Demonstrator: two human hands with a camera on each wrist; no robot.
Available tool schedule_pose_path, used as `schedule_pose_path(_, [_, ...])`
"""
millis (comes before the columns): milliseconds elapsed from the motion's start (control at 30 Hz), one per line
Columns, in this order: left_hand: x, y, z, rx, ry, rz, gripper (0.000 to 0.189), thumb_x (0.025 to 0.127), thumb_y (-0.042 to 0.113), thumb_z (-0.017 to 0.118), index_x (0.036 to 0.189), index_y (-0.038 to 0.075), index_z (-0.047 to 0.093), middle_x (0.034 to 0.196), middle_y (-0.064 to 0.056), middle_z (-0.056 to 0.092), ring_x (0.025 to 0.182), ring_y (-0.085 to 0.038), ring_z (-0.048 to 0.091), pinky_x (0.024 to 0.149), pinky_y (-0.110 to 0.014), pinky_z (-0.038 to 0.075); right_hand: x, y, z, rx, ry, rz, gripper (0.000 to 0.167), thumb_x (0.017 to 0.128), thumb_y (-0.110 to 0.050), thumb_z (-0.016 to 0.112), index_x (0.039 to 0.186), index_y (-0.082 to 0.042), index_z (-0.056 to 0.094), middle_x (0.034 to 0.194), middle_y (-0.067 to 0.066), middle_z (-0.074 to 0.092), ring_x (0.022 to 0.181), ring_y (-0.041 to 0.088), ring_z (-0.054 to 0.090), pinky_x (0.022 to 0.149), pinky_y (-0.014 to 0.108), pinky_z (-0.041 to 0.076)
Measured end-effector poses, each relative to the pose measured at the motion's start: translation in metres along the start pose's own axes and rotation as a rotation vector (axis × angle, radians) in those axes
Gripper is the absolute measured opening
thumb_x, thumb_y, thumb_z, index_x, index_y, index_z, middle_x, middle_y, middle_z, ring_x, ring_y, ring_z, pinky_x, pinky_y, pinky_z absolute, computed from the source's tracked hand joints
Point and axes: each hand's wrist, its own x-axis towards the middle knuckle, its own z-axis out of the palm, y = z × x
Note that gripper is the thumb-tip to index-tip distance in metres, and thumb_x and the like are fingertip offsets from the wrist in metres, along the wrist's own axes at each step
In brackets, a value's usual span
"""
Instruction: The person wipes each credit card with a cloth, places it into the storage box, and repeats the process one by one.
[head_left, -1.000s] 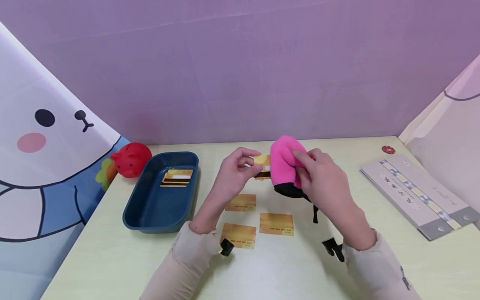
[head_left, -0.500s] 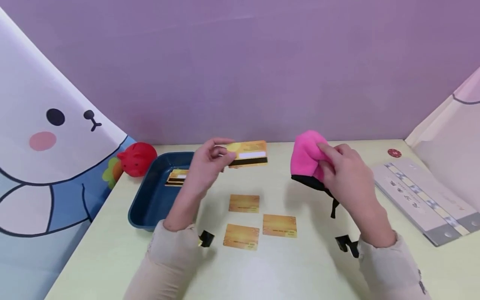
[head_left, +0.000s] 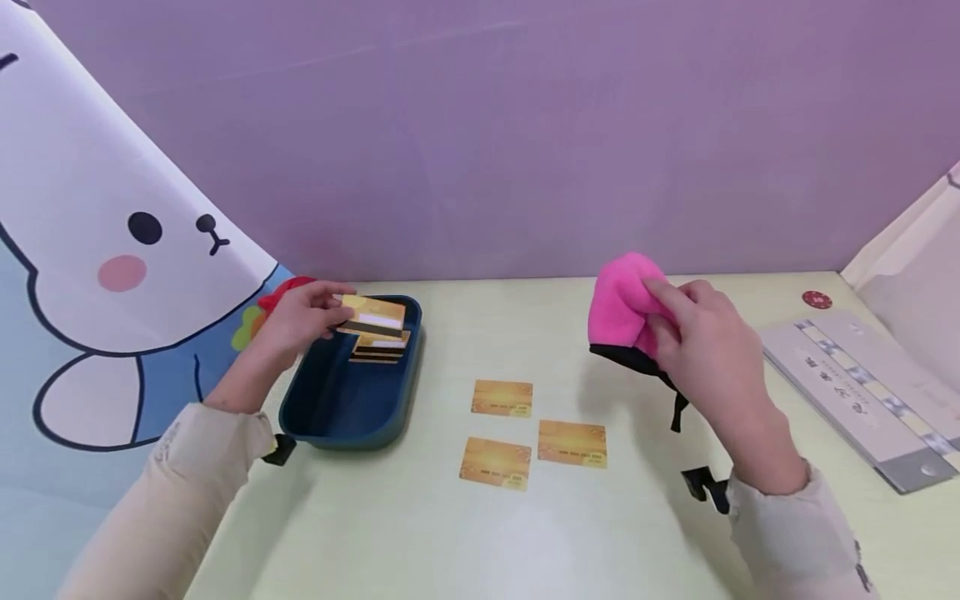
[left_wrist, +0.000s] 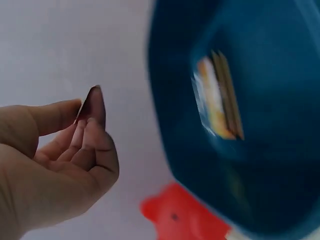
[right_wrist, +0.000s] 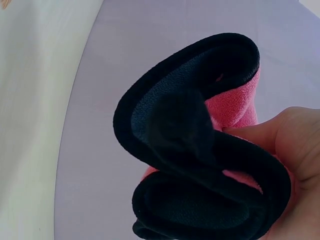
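Note:
My left hand [head_left: 300, 323] is at the blue tray's [head_left: 352, 443] back left, pinching a gold bank card [head_left: 373, 315] between thumb and fingers. The card's dark stripe and white strip show, and it is over the tray. Below it, a small stack of similar cards [head_left: 378, 348] lies inside; the left wrist view shows these cards [left_wrist: 217, 97] blurred. My right hand [head_left: 712, 358] grips a bunched pink fleece item with black trim [head_left: 624, 304], raised above the table. Its dark lining [right_wrist: 165, 107] shows in the right wrist view; its exact kind is unclear.
Three gold cards [head_left: 502, 397] [head_left: 572, 443] [head_left: 495, 463] lie on the pale table between my hands. Behind my left hand is a red piggy bank [head_left: 288, 290], partly hidden. At the right are a grey folder [head_left: 870, 400] and a red chip [head_left: 817, 299].
The gold card was against the pink fleece item, then came away and moved left over the tray in my left hand. My right hand drew the fleece item rightward and still grips it.

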Motion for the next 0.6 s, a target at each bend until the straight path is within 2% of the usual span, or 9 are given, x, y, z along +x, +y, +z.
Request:
schedule_pose_path(100, [0.013,-0.013,-0.007,0.072,-0.079,-0.057,0.047,0.101,0.019,0.057,0.145,0.004,0.047,0.126,-0.021,0.052,0.095,-0.026,0.055,0.074,-0.024,0.053,0.001,-0.001,0.0,-0.001,-0.009,0.006,0.037,0.092,-0.009,0.063,0.128,-0.01,0.067,0.101,0.023,0.062,0.087,0.037,0.057,0.052,0.056,0.045])
schedule_pose_path(233, [0.029,-0.021,-0.004,0.152,-0.159,-0.087,0.049,0.098,0.018,0.059,0.143,0.001,0.048,0.125,-0.024,0.056,0.092,-0.026,0.06,0.076,-0.029,0.054,0.0,0.0,0.0,-0.003,-0.019,0.013,0.037,0.092,-0.009,0.063,0.129,-0.01,0.067,0.101,0.023,0.062,0.088,0.038,0.057,0.053,0.057,0.046])
schedule_pose_path(400, [0.043,-0.02,0.002,0.244,-0.198,-0.121,0.048,0.097,0.019,0.062,0.141,0.002,0.05,0.122,-0.023,0.06,0.095,-0.031,0.066,0.079,-0.034,0.056,0.0,-0.001,0.0,-0.001,-0.021,0.013,0.037,0.093,-0.009,0.062,0.129,-0.01,0.067,0.101,0.023,0.063,0.087,0.038,0.058,0.054,0.057,0.046])
schedule_pose_path(600, [0.05,-0.016,0.006,0.232,-0.217,-0.181,0.049,0.098,0.017,0.062,0.142,0.001,0.048,0.126,-0.025,0.059,0.103,-0.035,0.066,0.091,-0.042,0.055,0.0,-0.001,0.001,0.001,-0.017,0.013,0.037,0.092,-0.009,0.063,0.129,-0.01,0.067,0.101,0.022,0.063,0.087,0.038,0.058,0.054,0.057,0.046])
